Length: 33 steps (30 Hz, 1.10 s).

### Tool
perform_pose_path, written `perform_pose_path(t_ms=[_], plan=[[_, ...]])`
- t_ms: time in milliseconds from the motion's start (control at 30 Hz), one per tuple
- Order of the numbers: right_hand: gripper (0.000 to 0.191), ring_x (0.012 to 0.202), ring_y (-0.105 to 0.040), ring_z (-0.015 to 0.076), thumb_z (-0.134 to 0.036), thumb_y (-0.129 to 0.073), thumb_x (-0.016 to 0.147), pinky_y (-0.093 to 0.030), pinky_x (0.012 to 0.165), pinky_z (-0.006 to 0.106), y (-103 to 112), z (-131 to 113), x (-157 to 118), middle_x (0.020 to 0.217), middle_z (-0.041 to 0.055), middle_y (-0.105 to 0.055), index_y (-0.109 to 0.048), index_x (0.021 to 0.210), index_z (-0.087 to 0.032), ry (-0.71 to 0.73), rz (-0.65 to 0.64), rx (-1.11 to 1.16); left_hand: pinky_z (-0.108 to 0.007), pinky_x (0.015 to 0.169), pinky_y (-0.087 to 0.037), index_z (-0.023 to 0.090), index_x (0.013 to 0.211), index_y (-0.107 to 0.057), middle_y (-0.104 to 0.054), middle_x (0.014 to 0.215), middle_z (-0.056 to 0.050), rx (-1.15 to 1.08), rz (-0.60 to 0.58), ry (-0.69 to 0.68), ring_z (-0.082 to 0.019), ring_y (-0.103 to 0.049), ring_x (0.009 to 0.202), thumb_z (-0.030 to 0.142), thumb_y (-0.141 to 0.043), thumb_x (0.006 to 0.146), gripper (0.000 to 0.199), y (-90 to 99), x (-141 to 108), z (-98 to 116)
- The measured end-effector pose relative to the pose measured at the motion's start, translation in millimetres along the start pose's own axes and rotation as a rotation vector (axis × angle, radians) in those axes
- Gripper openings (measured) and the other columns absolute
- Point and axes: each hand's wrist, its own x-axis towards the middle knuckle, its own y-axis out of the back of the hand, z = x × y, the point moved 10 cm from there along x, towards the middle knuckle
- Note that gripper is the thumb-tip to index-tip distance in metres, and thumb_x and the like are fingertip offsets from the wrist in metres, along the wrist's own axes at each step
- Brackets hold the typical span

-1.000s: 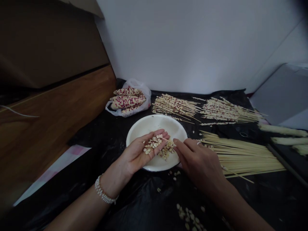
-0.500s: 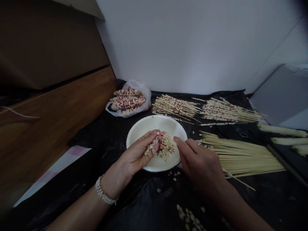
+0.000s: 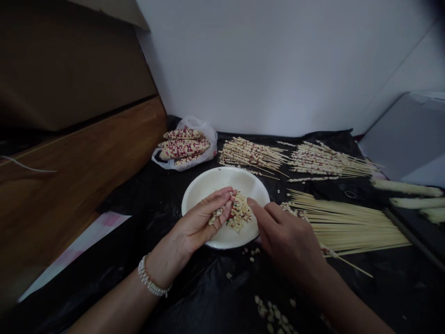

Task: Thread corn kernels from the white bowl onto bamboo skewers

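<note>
Insp. note: my L hand [image 3: 198,222] is curled, fingers together, clamped on loose corn kernels [image 3: 216,215], held over a white plate [image 3: 215,178] nr front-ctr of the surface. Likely held there so spills land on the plate. Kernel heap [image 3: 238,213] sits on the plate, just beside my L fingertips. My R hand [image 3: 287,241] is at the plate's R rim, fingers extended and loosely apart, nearest the heap; can't tell if a thin item is held.

Bare bamboo skewers [image 3: 347,227] lie in a bundle to my R, w/ kernel-loaded skewers [image 3: 252,155] along the back edge, apparently kept apart by type. Multicoloured corn cobs [image 3: 184,148] sit in a plastic bag [image 3: 205,132] at back-L. Pale stripped cobs [image 3: 408,188] lie at R edge. Stray kernels [image 3: 271,313] lie on the black plastic sheet [image 3: 194,287] at front.
</note>
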Motion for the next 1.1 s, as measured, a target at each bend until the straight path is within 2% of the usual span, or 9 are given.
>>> perform_pose_path(t_ms=[133,333,600,767,1100], plan=[[0.044,0.058,-0.053,0.0124,-0.012,-0.048,0.082,-0.03,0.05,0.028,-1,2,-1,0.078,0.0013,-0.058,-0.054,0.126,-0.016,-0.022,-0.004,-0.022,-0.019,0.08,-0.055,0.011,0.099,-0.069,-0.071,0.1,-0.009,-0.022,-0.004,-0.022,-0.014,-0.069,0.088,-0.001,-0.062,0.076,0.027,0.5,1,1],[0.043,0.058,-0.052,0.0124,-0.013,-0.049,0.082,-0.03,0.05,0.028,1,3,-1,0.077,0.0009,-0.058,-0.055,0.124,-0.017,-0.026,0.011,-0.024,-0.016,0.076,-0.056,0.012,0.097,-0.069,-0.072,0.093,-0.007,-0.019,0.002,-0.005,-0.012,-0.069,0.082,-0.002,-0.063,0.075,0.027,-1.9,0,0],[0.045,0.06,-0.051,0.012,-0.012,-0.052,0.081,-0.03,0.051,0.028,3,0,-2,0.078,0.0014,-0.058,-0.054,0.126,-0.016,-0.005,0.01,-0.057,-0.017,0.078,-0.055,0.013,0.096,-0.069,-0.072,0.096,-0.007,0.034,0.036,-0.011,-0.012,-0.069,0.085,0.0,-0.066,0.073,0.026,4.6,-2,1],[0.047,0.058,-0.049,0.012,-0.01,-0.052,0.081,-0.031,0.052,0.028,3,-4,-3,0.08,0.0017,-0.058,-0.052,0.128,-0.013,0.016,0.029,-0.085,-0.017,0.08,-0.055,0.014,0.102,-0.068,-0.071,0.1,-0.006,0.042,0.056,-0.016,-0.011,-0.069,0.085,-0.002,-0.063,0.074,0.032,8.3,-4,1],[0.04,0.057,-0.05,0.0127,-0.008,-0.045,0.085,-0.033,0.05,0.029,3,-8,-3,0.077,0.0034,-0.058,-0.054,0.124,-0.009,0.032,0.059,-0.098,-0.017,0.077,-0.056,0.012,0.096,-0.07,-0.07,0.095,-0.008,0.026,0.031,-0.018,-0.011,-0.068,0.08,0.0,-0.063,0.075,0.025,-4.9,-4,-2]])
